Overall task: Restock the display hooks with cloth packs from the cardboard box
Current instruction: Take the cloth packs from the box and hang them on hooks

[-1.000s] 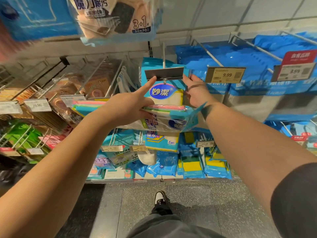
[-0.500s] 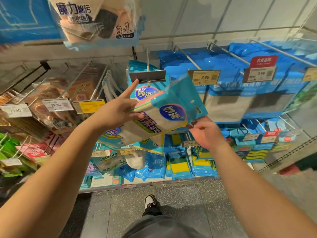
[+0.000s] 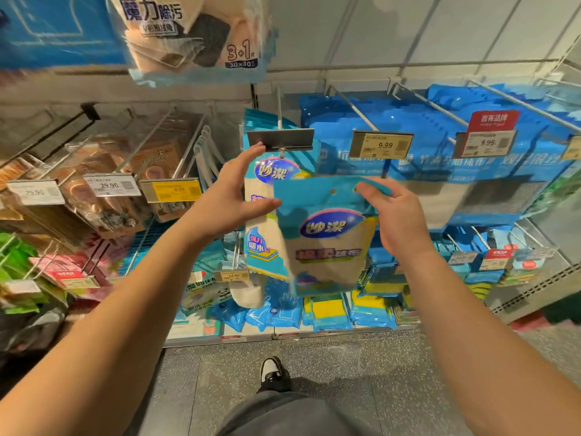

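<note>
The fingers of the person's right hand curl over the top right corner of a cloth pack, pinching its blue header just beside the small round hanging hole. The thumb is hidden behind the pack. The left hand is spread wide, fingers straight and apart; its thumb tip reaches the pack's left edge, though whether it touches is hard to tell, and its upper fingertips sit just below a bare metal label holder at the tip of a display hook.

The held pack is blue on top and cream below, with a dark blue oval logo reading 妙潔; the pink lettering beneath is too blurred to read. It hangs slightly tilted in front of more packs of the same brand already on the hook.

To the right, price tags read 9.99, one under a red label. To the left, tags read 29.90 and a yellow one 6.99. Overhead, a large pack, cut off at the top, reads 魔力除污, 3+1 and 30x30. Lower shelves hold blue and yellow packs, their text illegible. A shoe stands on the speckled floor.
</note>
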